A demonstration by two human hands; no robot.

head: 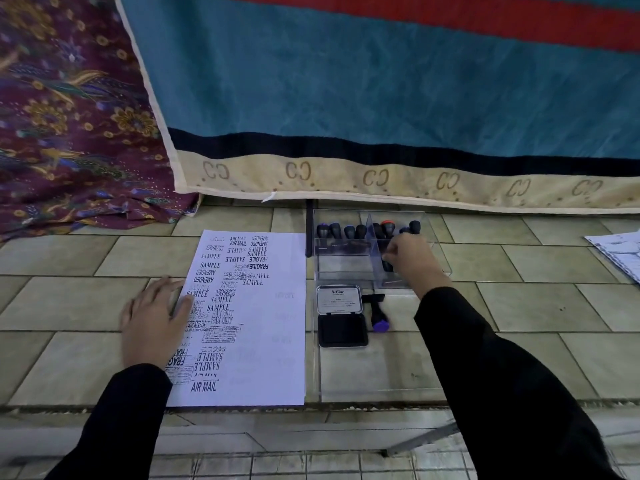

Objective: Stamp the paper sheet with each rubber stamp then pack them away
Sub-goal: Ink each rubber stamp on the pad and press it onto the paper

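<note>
Head view gives us a tiled floor [86, 306] with the paper sheet [256, 323] lying flat at centre frame, its long axis running from the lower edge toward the top, slightly leaning right. Its left half is crowded with black prints such as SAMPLE, EXPRESS and AIR MAIL; the right half is nearly bare. We see our left hand [154, 320] pressed flat on the sheet's left edge, its fingers spread, half on paper and half on tile.

Just right of the sheet stands a clear plastic box [346, 268] with a divider, and behind it hangs the hem of a teal blanket [381, 98], closing off the far side. A row of rubber stamps [346, 232] stands upright along the box's back wall, handles up. Our right hand [412, 258] reaches into the right compartment, fingers curled together around a dark stamp handle [387, 264] that points downward into the box; we cannot tell how firmly it is pinched.

In front of the box lies a clear lid [363, 382], flat on the floor, reaching almost to the step edge at lower frame. On it sits an open ink pad [342, 330], its printed cover folded back toward the box. Beside the pad a purple-capped stamp [378, 311] lies on its side, long axis near vertical in frame, cap toward us.

Open tile remains left of the sheet and right of our right sleeve. A patterned purple cloth [69, 116] fills the upper left, and other papers [620, 251] poke in at the right edge.
</note>
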